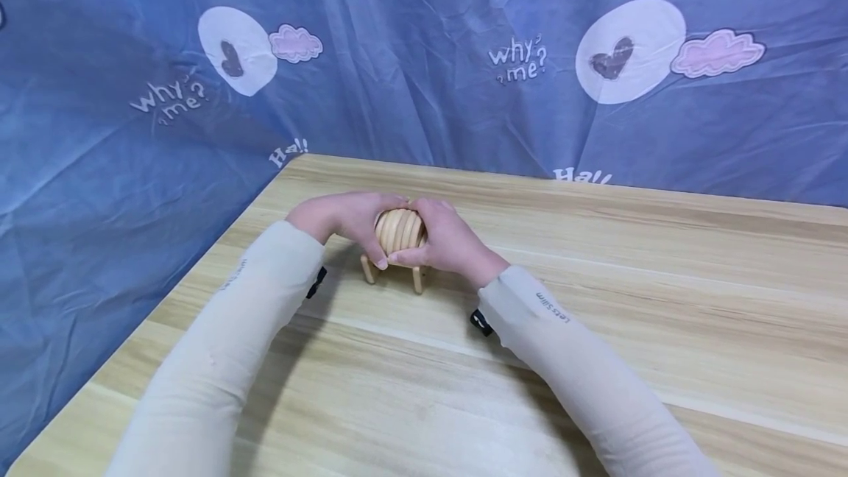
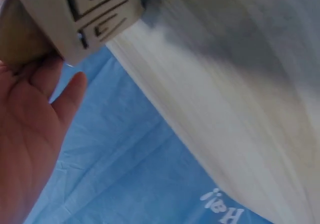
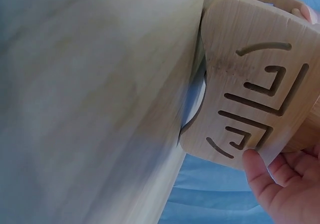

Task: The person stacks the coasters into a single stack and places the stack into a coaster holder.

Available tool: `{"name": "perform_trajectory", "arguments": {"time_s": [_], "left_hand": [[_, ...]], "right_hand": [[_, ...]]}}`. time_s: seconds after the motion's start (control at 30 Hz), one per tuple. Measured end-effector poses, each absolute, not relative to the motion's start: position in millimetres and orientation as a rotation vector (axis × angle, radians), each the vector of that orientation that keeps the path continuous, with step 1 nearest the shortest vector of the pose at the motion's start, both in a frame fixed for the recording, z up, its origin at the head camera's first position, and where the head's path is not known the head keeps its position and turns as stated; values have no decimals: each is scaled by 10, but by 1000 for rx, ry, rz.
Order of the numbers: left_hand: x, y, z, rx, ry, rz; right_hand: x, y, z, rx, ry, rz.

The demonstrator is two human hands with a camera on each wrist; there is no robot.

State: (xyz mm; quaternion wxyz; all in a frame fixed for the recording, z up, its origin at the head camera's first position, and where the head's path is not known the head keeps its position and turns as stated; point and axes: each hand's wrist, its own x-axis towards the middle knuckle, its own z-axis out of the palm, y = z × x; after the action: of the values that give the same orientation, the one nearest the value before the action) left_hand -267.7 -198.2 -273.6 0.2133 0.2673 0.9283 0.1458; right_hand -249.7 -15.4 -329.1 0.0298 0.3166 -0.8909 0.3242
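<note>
A row of light wooden discs (image 1: pixel 400 231), coaster-like, stands on edge in a small wooden stand (image 1: pixel 417 280) with short legs on the table. Flat end panels close the stand; a carved, squared spiral pattern shows on the panel (image 3: pixel 215 79) in the right wrist view and on another panel (image 2: pixel 47 7) in the left wrist view. My left hand (image 1: pixel 354 218) grips the row from the left, thumb at the front. From the right, my right hand (image 1: pixel 452 240) holds it too, its thumb across the front near the left thumb. The far-side fingers are mostly hidden in the head view.
The wood-grain table (image 1: pixel 629 300) extends wide to the right. Its left edge lies a short way beyond the left forearm. A blue printed cloth (image 1: pixel 424 79) hangs behind the table and along its left side. Black straps (image 1: pixel 480 322) show under both sleeves.
</note>
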Motion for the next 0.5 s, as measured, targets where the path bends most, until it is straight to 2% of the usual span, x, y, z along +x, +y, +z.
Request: {"name": "perform_trajectory", "arguments": {"time_s": [0.13,0.5], "left_hand": [[-2688,-1936,-2711,754,2566,328],[-2720,-2031,-2766,821,2524,495]], "right_hand": [[-2491,-165,-3284,977,-2746,1005],[-2494,-188,-3281,933,-2759,1041]]}}
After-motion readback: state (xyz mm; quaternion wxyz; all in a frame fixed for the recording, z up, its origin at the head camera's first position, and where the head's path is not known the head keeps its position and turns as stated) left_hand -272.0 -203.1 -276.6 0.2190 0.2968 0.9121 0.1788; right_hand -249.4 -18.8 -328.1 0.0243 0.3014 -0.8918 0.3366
